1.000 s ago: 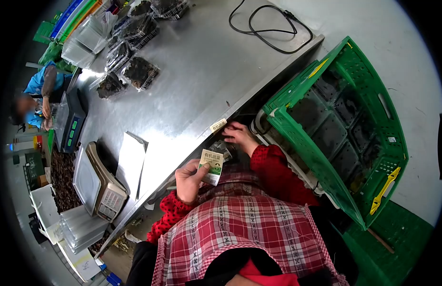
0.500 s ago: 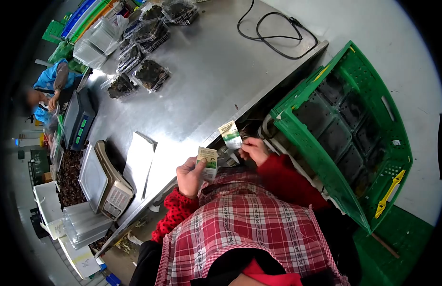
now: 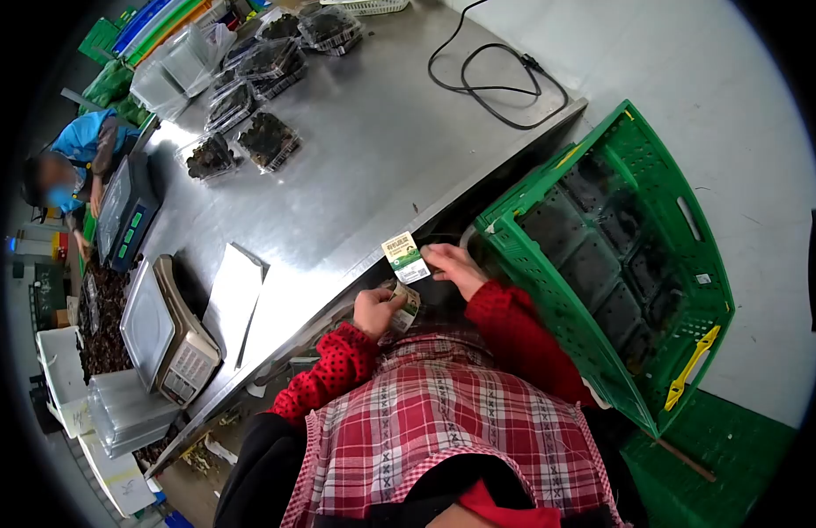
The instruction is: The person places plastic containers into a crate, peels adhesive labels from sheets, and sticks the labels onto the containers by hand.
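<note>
Two weighing scales (image 3: 172, 339) stand at the left of the frame. At least six dark-filled clear boxes (image 3: 267, 141) sit at the upper left, their overlap hiding the exact number. There is one green crate (image 3: 614, 264) at the right, with at least six dark packs (image 3: 617, 299) inside, one black cable (image 3: 490, 88) at the top, one white sheet (image 3: 232, 304) left of centre and at least two printed cards (image 3: 405, 255) at the centre.
</note>
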A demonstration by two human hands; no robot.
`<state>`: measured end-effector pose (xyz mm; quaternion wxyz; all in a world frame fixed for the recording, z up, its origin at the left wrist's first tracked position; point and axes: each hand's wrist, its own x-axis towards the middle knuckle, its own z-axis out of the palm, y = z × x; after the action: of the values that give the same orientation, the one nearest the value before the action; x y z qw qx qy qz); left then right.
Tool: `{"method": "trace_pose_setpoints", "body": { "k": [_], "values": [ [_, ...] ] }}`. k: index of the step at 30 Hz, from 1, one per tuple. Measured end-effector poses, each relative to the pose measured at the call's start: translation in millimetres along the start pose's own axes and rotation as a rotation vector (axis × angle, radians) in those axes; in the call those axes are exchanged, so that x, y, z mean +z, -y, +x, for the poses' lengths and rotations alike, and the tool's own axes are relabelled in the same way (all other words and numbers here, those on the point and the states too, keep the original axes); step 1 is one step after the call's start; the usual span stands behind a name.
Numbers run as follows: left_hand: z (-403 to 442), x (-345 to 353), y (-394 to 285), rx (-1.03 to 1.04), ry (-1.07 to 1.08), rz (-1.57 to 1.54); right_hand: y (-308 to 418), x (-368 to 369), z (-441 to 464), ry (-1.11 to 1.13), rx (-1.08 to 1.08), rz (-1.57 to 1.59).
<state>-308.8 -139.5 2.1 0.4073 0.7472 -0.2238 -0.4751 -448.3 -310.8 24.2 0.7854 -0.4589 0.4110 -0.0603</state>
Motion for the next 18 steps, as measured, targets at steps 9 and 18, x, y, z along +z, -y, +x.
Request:
{"method": "trace_pose_setpoints", "body": {
  "k": [9, 18],
  "values": [
    [-19, -21, 25, 0.167, -0.159, -0.148, 45, 43, -72, 0.253, -0.392, -0.218],
    [-27, 23, -87, 0.136, 0.229, -0.218, 79, -190, -100, -0.767, -0.320, 0.396]
  ]
}}
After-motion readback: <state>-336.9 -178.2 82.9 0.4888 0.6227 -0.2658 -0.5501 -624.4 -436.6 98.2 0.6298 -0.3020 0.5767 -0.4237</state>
